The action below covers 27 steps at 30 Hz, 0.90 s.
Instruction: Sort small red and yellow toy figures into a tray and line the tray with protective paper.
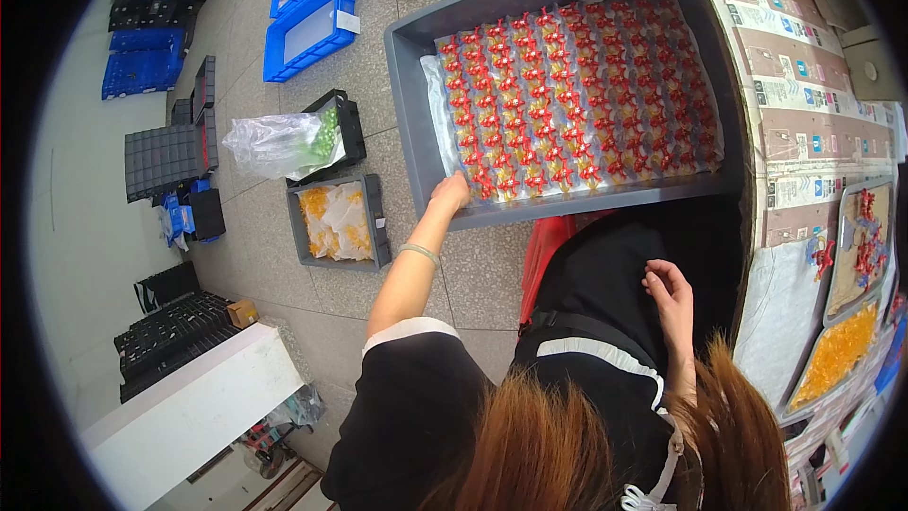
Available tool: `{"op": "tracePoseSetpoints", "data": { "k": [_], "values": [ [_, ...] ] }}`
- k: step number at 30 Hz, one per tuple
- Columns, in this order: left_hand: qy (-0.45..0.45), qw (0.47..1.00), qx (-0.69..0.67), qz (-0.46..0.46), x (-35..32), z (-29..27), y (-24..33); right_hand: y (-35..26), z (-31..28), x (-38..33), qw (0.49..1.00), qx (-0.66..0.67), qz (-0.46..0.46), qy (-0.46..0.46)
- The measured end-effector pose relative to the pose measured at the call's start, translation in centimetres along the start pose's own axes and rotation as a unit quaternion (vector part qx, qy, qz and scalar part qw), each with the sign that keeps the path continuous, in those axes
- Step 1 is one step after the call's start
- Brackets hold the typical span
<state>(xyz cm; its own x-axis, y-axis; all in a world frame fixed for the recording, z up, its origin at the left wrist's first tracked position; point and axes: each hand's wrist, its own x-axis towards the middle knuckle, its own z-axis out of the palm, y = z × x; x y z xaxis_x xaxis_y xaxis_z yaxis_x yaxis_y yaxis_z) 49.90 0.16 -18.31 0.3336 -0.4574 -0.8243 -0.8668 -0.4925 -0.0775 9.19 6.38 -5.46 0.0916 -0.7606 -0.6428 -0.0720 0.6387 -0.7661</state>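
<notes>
Red-and-yellow pieces (540, 92), rowed inside the grey bin (410, 95), look light and stiff, best pinched singly by their red tops; whether the left hand (451, 191) at the bin's near-left corner grips anything I cannot tell, while the right hand (672, 298) hangs loosely curled, seemingly empty.

Hands, two: left hand (451, 190), right hand (671, 288). Large grey tray (586, 207), one; red pieces (537, 92) inside, dozens, exact count unclear. Open blue bins (276, 49) nearby, two. Black crate (351, 131), one. Small grey bin (375, 222), one. Shallow tabletop trays (840, 298), two.
</notes>
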Motion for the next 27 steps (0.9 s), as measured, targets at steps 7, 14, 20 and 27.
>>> {"op": "tracePoseSetpoints", "data": {
  "k": [7, 14, 20, 27],
  "values": [
    [0.038, 0.999, 0.019, -0.017, 0.0, 0.1, 0.3, -0.1, 0.1, 0.3, 1.000, -0.003, -0.001, -0.002],
    [0.067, 0.996, 0.057, -0.020, 0.3, -0.2, 1.2, -0.7, 0.1, 0.4, 1.000, -0.006, -0.004, 0.006],
    [0.079, 0.995, 0.050, -0.016, 0.0, 0.4, 0.9, -0.1, 0.0, 0.3, 1.000, 0.001, -0.012, 0.007],
    [0.089, 0.995, 0.038, -0.020, -0.2, 0.7, 0.9, 0.2, -0.2, 0.2, 0.999, -0.037, -0.020, -0.005]
  ]
}}
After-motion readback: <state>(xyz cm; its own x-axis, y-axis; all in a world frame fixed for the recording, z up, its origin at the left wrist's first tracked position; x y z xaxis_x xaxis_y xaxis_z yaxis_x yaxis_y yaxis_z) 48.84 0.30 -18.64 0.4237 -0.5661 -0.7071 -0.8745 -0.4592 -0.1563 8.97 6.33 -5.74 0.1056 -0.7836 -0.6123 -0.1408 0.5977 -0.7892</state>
